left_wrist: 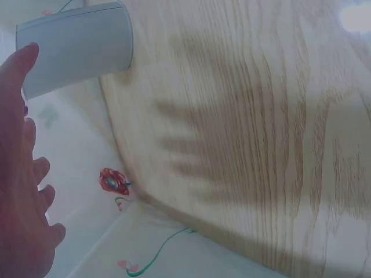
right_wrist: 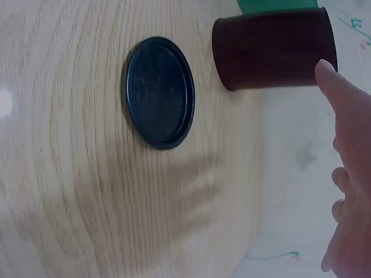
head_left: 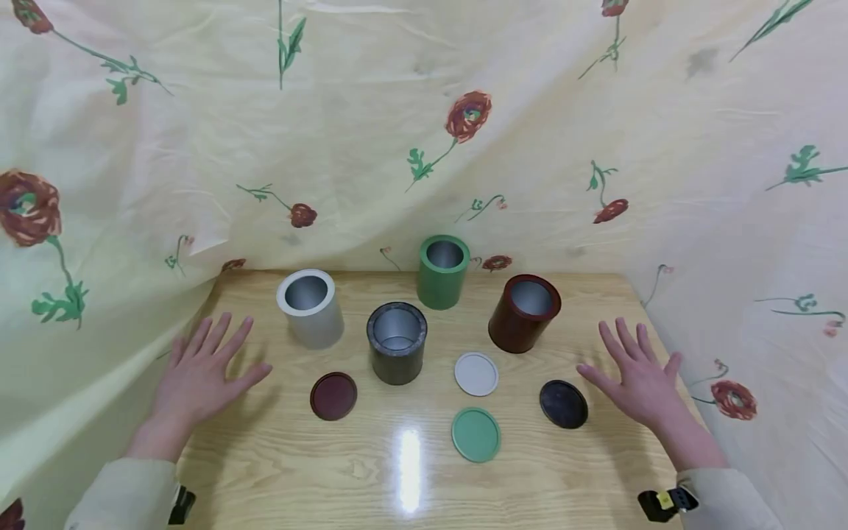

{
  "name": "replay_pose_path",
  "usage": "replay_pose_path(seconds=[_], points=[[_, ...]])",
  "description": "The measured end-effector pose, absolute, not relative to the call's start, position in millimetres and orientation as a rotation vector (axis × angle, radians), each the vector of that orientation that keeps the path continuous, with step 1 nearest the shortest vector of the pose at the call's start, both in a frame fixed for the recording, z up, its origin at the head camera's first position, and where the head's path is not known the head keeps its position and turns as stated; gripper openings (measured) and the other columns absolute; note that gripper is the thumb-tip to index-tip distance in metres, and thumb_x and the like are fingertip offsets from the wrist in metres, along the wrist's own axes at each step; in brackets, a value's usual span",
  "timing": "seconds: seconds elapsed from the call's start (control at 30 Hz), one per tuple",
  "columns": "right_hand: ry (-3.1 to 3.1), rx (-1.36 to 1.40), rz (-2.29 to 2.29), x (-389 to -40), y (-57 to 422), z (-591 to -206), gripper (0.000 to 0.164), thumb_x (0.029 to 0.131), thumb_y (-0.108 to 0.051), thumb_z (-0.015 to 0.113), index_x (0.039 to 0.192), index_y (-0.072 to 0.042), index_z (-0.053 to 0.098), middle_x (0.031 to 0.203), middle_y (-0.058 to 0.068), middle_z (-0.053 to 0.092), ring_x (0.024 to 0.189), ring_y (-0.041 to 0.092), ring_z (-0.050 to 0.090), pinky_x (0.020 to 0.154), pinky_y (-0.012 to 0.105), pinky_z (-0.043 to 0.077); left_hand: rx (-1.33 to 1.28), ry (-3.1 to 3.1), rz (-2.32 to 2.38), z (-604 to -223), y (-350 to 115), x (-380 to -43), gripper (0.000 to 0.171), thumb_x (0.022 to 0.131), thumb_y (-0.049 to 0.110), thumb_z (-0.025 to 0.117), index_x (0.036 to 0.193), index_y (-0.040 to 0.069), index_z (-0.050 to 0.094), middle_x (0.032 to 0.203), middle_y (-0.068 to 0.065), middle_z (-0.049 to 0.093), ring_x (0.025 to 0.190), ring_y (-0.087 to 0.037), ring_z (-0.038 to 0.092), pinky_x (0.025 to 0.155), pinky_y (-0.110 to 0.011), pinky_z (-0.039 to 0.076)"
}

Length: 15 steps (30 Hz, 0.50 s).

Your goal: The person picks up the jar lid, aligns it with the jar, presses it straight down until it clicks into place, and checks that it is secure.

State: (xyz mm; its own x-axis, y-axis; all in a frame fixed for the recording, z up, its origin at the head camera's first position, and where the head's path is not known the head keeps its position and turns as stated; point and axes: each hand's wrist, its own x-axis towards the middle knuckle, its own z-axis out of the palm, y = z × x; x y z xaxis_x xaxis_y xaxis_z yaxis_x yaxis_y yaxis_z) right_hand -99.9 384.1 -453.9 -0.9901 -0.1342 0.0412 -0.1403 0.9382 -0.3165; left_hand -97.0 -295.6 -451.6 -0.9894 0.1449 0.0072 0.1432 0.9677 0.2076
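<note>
Left hand (head_left: pixel 208 372): 1. Fingers straight, fanned wide, thumb well out; nothing held; raised over the pale wood-grain tabletop (head_left: pixel 298 471).

Right hand (head_left: pixel 636 375): 1. Fingers likewise straight and wide apart; nothing held.

Cans, upright, hollow, grey and metal-looking inside: 4.
- White cylindrical can (head_left: pixel 315 325): just right of the left fingertips, not touching.
- Dark grey cylindrical can (head_left: pixel 397 363): farther right, past the left thumb tip.
- Green cylindrical can (head_left: pixel 442 286): between the hands, beyond the fingertips of both.
- Dark red cylindrical can (head_left: pixel 514 322): left of the right fingertips, apart.

Discs, flat, round, raised at the rim, material uncertain: 4.
- Dark red round disc (head_left: pixel 333 396): right of the left thumb tip, slightly nearer the person.
- White round disc (head_left: pixel 475 374): well left of the right thumb, about level with its tip.
- Green round disc (head_left: pixel 475 434): well left of the right thumb, nearer the person.
- Black round disc (head_left: pixel 563 404): just beside the right thumb tip, untouched.

Stage, by judgement: ready pose, handling not begun.

Next move, by judgement: taking a disc would call for lowering the fingers and pinching its rim; a can, for curling them round its wall.
</note>
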Motion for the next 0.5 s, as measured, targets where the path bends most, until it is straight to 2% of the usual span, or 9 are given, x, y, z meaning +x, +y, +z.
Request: replay_pose_path(seconds=[0.27,0.5], points=[[-3.025,0.324,0.472,-98.6,362.0,-446.2,0.095,0.101,-0.055,0.069,0.172,-0.016,0.022,0.177,0.022,0.015,0.163,0.047,-0.003,0.109,0.090,-0.014,0.338,3.089,0.266,-449.4,-297.7,-99.1,0.095,0.098,0.077,0.055,0.172,0.026,0.025,0.176,-0.022,0.019,0.162,-0.049,0.010,0.125,-0.076,0.004],[-3.013,0.426,0.486,-92.0,333.9,-446.2,0.094,0.098,-0.054,0.073,0.171,-0.017,0.027,0.176,0.021,0.022,0.165,0.043,0.004,0.113,0.087,-0.012,0.411,3.045,0.222,-449.9,-299.1,-98.1,0.100,0.093,0.082,0.057,0.171,0.026,0.030,0.175,-0.020,0.025,0.161,-0.050,0.016,0.126,-0.073,0.004]])
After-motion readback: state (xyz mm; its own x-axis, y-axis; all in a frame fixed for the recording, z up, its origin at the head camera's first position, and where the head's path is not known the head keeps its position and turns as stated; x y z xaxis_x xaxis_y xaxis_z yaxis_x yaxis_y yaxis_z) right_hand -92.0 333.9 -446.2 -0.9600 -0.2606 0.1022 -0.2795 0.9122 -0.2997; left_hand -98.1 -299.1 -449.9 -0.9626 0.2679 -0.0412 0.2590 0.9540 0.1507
